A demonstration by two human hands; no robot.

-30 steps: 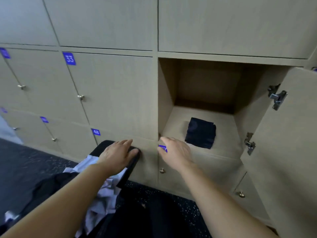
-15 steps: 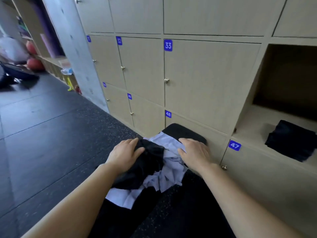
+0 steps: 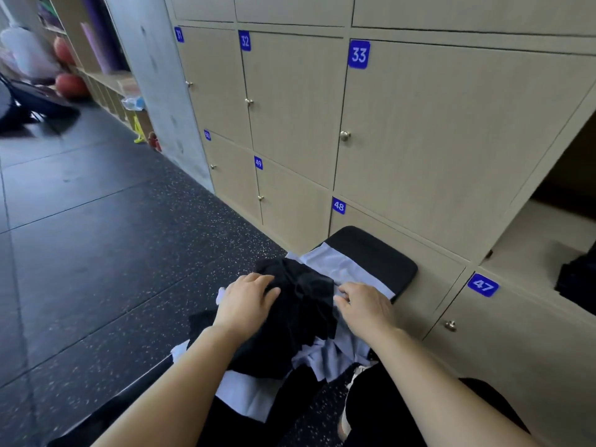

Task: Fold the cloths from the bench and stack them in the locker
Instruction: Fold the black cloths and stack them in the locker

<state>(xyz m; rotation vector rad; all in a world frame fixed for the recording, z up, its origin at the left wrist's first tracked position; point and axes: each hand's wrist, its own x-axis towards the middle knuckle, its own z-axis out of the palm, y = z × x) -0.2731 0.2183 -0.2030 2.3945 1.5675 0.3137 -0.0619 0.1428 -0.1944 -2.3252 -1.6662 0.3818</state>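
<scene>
Underfoot, a dark speckled floor (image 3: 113,253) meets a wall of beige numbered lockers (image 3: 419,124). A black padded bench (image 3: 380,256) butts end-on against door 48. On it a crumpled black cloth (image 3: 300,324) lies over pale blue cloths (image 3: 342,266), its long axis along the bench, far end toward the lockers. The left hand (image 3: 248,298) rests palm-down on the black cloth, fingers loose, nothing clasped. The right hand (image 3: 367,304) touches the pale cloths beside it, fingers spread. A folded black cloth (image 3: 577,282) sits in the open locker (image 3: 545,233), at right.
</scene>
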